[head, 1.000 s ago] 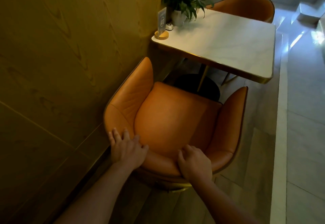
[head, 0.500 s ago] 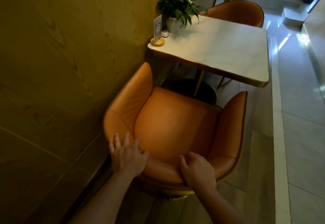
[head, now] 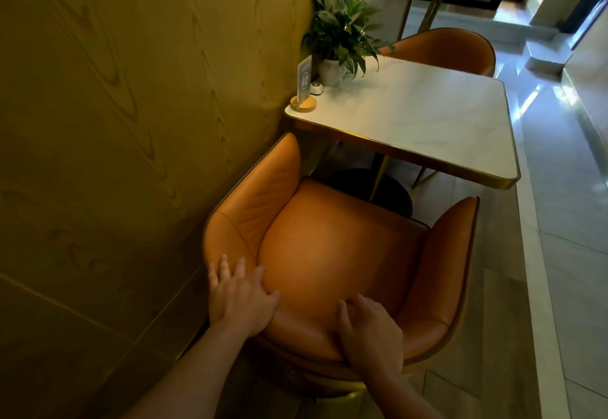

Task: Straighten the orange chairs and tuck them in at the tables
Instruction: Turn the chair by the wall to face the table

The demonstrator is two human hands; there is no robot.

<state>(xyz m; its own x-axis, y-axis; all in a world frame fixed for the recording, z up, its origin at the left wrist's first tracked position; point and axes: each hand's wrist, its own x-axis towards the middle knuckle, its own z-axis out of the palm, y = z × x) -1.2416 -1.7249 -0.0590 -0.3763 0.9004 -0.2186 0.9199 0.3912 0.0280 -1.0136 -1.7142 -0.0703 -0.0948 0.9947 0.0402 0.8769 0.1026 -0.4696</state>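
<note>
Orange chair nearer the table now; left hand lies flat, right hand grips its back.

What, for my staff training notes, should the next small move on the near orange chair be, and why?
Probably a short push straight forward. The left hand lies flat on the backrest of the near chair and the right hand grips its rim, while the seat front stops short of the table edge, with the pedestal base showing between them.

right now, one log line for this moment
left hand flat on near chair backrest | right hand gripping backrest | near chair faces table
</note>
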